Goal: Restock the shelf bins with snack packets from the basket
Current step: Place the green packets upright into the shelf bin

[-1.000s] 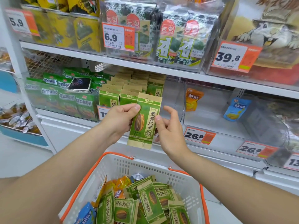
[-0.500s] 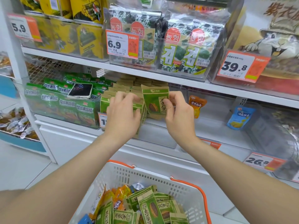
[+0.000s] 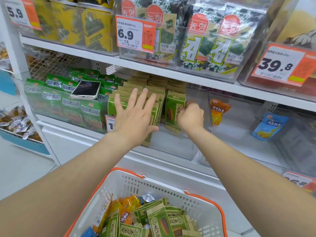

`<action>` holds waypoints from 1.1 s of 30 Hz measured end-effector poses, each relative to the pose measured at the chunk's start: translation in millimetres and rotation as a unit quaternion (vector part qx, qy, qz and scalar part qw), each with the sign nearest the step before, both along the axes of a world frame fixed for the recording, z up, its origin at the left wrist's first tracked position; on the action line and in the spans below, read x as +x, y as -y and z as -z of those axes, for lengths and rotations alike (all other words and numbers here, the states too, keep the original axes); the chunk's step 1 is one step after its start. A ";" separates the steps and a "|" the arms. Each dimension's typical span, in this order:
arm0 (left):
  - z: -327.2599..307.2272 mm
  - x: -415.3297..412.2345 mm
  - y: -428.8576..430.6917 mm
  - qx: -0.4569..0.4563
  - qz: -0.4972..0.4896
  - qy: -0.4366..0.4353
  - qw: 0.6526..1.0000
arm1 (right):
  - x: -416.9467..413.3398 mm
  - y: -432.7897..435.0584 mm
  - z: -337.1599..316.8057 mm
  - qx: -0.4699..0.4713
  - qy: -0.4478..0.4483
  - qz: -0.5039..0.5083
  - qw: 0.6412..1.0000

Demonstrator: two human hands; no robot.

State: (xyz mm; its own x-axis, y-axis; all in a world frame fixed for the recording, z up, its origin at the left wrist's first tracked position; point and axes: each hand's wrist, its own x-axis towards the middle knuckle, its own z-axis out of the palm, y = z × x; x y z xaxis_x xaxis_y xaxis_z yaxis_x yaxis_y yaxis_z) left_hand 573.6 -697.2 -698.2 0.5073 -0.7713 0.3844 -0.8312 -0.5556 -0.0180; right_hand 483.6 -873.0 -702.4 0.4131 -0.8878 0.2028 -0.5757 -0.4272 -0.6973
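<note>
A clear shelf bin [image 3: 196, 120] on the middle shelf holds rows of green and tan sunflower-seed packets [image 3: 153, 88]. My left hand [image 3: 135, 113] lies flat, fingers spread, against the front of the left rows. My right hand [image 3: 190, 117] is curled on the right edge of one upright green seed packet [image 3: 172, 110] standing at the front of the right row. Below, the white basket with orange rim [image 3: 130, 182] holds several more green seed packets [image 3: 160, 219] and orange packets [image 3: 127, 208].
A phone [image 3: 86, 89] lies on green snack bags [image 3: 68, 103] in the bin to the left. To the right, clear bins hold an orange packet [image 3: 218, 110] and a blue packet [image 3: 269, 125]. Seaweed packs [image 3: 205, 40] fill the shelf above.
The packet went from in front of the shelf into the bin's right row. My left hand opened flat against the left rows; my right hand stays on the packet's edge.
</note>
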 end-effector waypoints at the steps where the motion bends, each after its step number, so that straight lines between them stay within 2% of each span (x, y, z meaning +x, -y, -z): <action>1: -0.7 0.7 1.2 -0.001 0.001 -0.001 1.000 | 1.6 2.0 -1.5 0.006 -0.003 0.010 1.000; 10: -1.1 -5.8 8.0 -0.020 -0.009 -0.032 0.999 | 10.9 2.6 -2.0 0.038 0.016 -0.001 0.999; 17: -4.8 -12.5 5.5 -0.051 -0.031 -0.049 0.997 | 3.9 -9.4 -9.1 0.093 -0.057 -0.040 0.993; 21: -3.8 -23.9 0.3 -0.103 -0.043 0.001 0.994 | -7.3 -21.6 -13.9 0.048 -0.069 -0.067 0.994; 24: 3.1 -28.5 -4.7 -0.143 -0.029 0.054 0.988 | -22.4 -34.3 -15.8 -0.077 -0.065 -0.106 0.989; 28: 16.7 -31.5 -12.2 -0.123 0.051 0.107 0.985 | -47.8 -51.5 -21.1 -0.261 -0.096 -0.196 0.940; 30: 20.9 -36.4 -18.3 -0.058 0.068 0.047 0.995 | -57.8 -60.6 -21.5 -0.289 -0.168 -0.281 0.900; 33: 32.5 -43.2 -24.5 0.117 0.037 -0.055 0.991 | -68.4 -74.4 -5.4 -0.262 -0.324 -0.407 0.813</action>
